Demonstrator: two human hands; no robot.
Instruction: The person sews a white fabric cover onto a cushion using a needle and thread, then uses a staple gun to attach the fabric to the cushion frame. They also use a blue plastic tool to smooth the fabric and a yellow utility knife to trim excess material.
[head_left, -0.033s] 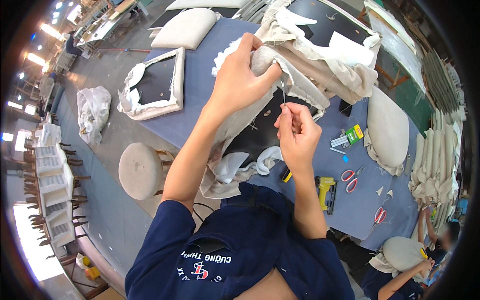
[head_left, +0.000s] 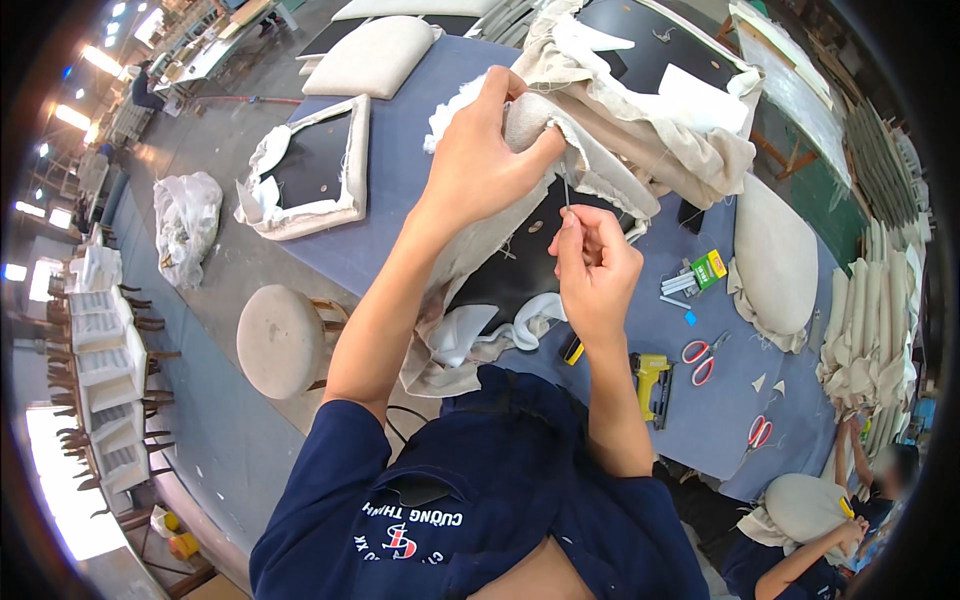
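Note:
My left hand [head_left: 478, 165] is closed on the beige fabric edge of an upholstered panel [head_left: 605, 182], its thumb pressed near the rim and its fingers behind it. The panel's black backing [head_left: 500, 272] faces up. My right hand [head_left: 600, 262] pinches a thin metal rod-like tool [head_left: 567, 192]. It points up toward the fabric edge, just below my left thumb; whether the tip is in the cloth is hard to tell. White wadding [head_left: 447, 118] shows beside my left hand, and loose white lining [head_left: 538, 318] hangs at the panel's near side.
On the blue-covered table [head_left: 655, 320] lie a yellow staple gun [head_left: 652, 385], red-handled scissors [head_left: 703, 360], red-handled snips [head_left: 760, 432] and a green-yellow staple box [head_left: 708, 268]. Padded panels [head_left: 775, 255] lie around. A round stool [head_left: 280, 340] stands left. Another person [head_left: 795, 572] works at lower right.

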